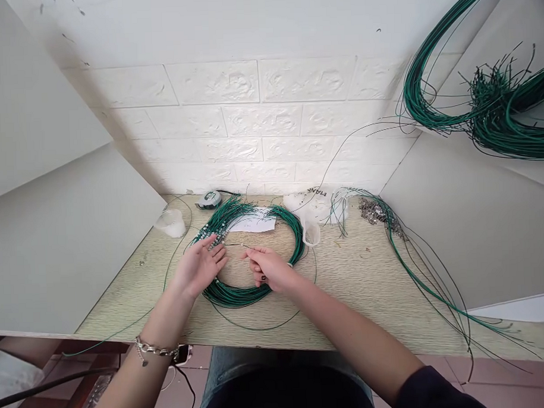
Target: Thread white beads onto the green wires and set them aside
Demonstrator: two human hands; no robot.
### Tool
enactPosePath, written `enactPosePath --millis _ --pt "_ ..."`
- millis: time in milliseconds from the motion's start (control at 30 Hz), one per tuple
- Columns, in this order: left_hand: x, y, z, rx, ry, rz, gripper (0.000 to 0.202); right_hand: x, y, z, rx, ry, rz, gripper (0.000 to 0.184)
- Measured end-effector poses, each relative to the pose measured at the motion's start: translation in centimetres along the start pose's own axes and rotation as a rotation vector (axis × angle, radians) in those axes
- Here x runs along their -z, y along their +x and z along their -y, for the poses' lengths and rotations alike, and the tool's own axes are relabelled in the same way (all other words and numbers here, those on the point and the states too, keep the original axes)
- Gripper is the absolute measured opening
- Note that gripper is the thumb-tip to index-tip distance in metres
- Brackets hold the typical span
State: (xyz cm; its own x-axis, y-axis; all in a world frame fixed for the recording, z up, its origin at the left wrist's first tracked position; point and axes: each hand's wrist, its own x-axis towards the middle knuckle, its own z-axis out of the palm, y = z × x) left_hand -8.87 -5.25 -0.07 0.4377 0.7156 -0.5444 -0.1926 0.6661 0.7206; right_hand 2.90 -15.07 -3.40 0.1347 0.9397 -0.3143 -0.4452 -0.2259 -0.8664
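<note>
A coil of green wires (239, 291) lies on the wooden table (359, 284) in front of me. My left hand (203, 265) rests over the coil's left side, palm turned inward and fingers stretched out, touching a thin wire (233, 245). My right hand (267, 268) sits inside the coil with its fingers pinched on the same thin wire's end, where a small metal piece shows. A chain bracelet (154, 350) hangs on my left wrist.
A clear plastic cup (171, 223) stands at the back left, a tape measure (209, 199) behind the coil, and a white paper slip (253, 223). White plastic bags (310, 211), small metal parts (373, 210) and loose green wires (417, 270) lie to the right. More green wire bundles (487, 113) hang on the right wall.
</note>
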Motion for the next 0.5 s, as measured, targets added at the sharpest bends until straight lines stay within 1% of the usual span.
enactPosePath --millis 100,200,367,500 --pt "-0.6 0.5 -0.2 -0.014 0.006 -0.018 0.014 -0.1 -0.2 0.0 0.0 0.033 -0.031 0.01" --pt "-1.3 0.9 -0.1 -0.02 0.016 -0.029 0.008 -0.1 -0.4 0.2 0.015 0.033 -0.033 0.007" --pt "-2.3 1.9 -0.6 -0.015 0.035 -0.067 0.008 -0.2 -0.8 0.5 0.012 -0.033 -0.026 0.011" --pt "-2.9 2.6 -1.0 -0.009 0.076 -0.065 0.007 -0.5 -0.9 0.4 0.001 -0.091 0.008 0.013"
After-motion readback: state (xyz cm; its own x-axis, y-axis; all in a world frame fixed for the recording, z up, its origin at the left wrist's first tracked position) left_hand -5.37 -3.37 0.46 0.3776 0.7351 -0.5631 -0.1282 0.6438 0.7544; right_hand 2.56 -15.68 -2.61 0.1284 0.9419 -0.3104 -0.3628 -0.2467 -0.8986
